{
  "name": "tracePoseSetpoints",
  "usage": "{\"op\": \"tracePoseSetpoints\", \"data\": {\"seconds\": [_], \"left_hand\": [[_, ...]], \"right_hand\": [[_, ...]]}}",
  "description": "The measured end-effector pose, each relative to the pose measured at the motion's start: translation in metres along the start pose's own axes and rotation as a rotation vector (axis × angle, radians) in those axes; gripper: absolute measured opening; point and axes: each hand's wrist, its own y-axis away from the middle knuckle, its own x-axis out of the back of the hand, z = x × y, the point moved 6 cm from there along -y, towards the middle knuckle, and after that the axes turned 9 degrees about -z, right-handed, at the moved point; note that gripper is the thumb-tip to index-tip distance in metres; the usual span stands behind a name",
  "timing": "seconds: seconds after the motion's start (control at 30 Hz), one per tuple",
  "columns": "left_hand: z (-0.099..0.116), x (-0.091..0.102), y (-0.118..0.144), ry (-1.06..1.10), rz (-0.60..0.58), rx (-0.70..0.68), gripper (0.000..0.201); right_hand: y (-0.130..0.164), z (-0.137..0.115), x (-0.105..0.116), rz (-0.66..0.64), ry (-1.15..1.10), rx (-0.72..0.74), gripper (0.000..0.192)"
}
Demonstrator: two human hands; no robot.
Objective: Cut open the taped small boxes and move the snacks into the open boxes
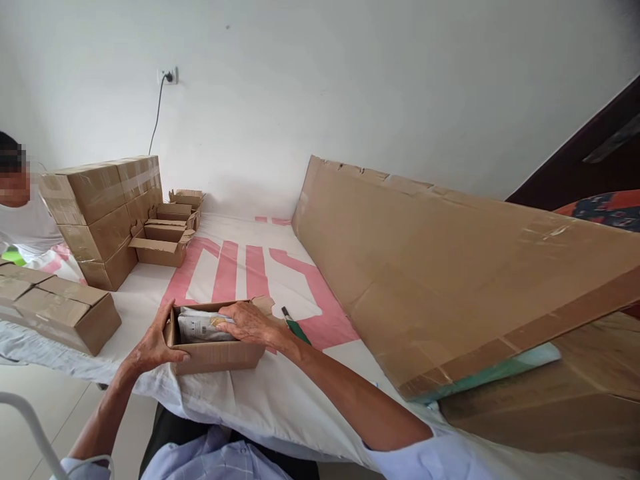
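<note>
An open cardboard box (220, 358) stands on the cloth-covered table close to my body. My left hand (154, 339) grips its left end, thumb along the near side and fingers at the far corner. Inside the box lie white printed packets (196, 325), one showing a barcode. My right hand (246, 325) reaches over the rim and is closed on a white packet; some of its fingertips are hidden inside. Just right of the box lies a green, dark-tipped tool (296, 328), its kind unclear.
Taped cartons (103, 213) are stacked at left, with more closed boxes (65, 307) nearer. Open boxes (160, 245) line up beside the stack. A large cardboard sheet (450, 280) leans along the right. Another person (27, 223) sits at far left.
</note>
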Motion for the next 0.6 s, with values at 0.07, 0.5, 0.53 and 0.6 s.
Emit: {"op": "tracePoseSetpoints", "data": {"seconds": [0.07,0.5,0.53,0.6], "left_hand": [[0.000,0.001,0.000,-0.010,-0.006,-0.002,0.138],[0.021,0.017,0.006,-0.401,-0.133,0.126,0.120],[0.027,0.022,0.006,-0.451,-0.106,0.121,0.112],[0.041,0.032,0.003,-0.514,-0.026,0.089,0.098]], "right_hand": [[0.005,0.003,0.005,0.032,-0.109,0.017,0.029],[0.021,0.035,0.032,0.199,-0.750,0.166,0.051],[0.021,0.036,0.034,0.206,-0.766,0.161,0.053],[0.023,0.036,0.040,0.222,-0.785,0.157,0.056]]}}
